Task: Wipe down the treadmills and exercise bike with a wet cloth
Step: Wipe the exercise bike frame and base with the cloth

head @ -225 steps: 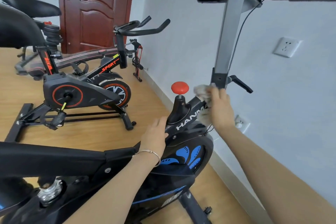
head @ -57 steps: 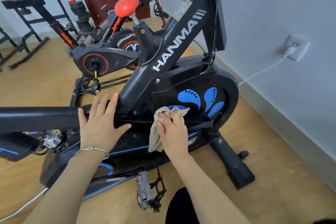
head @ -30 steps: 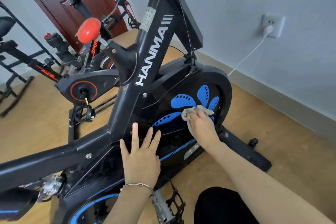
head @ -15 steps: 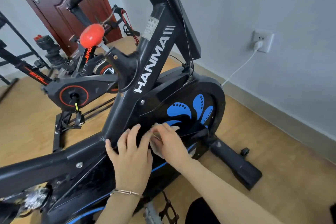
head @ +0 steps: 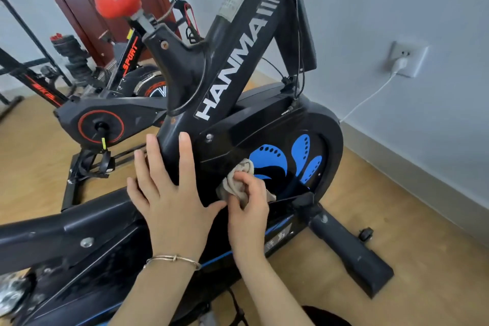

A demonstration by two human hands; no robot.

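Left hand lies flat on the exercise bike; right hand grips the cloth, wiping its flywheel cover. Next, probably sweep toward the cover's rim.

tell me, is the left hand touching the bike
Touching. The head view shows the left hand laid flat on the bike, fingers straight against its frame.

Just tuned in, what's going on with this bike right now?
A person is cleaning the black HANMA exercise bike. The right hand grips a bunched beige cloth against the flywheel cover, beside the blue petal decals. The left hand rests flat, fingers spread, on the frame. A second bike with red trim stands behind, untouched.
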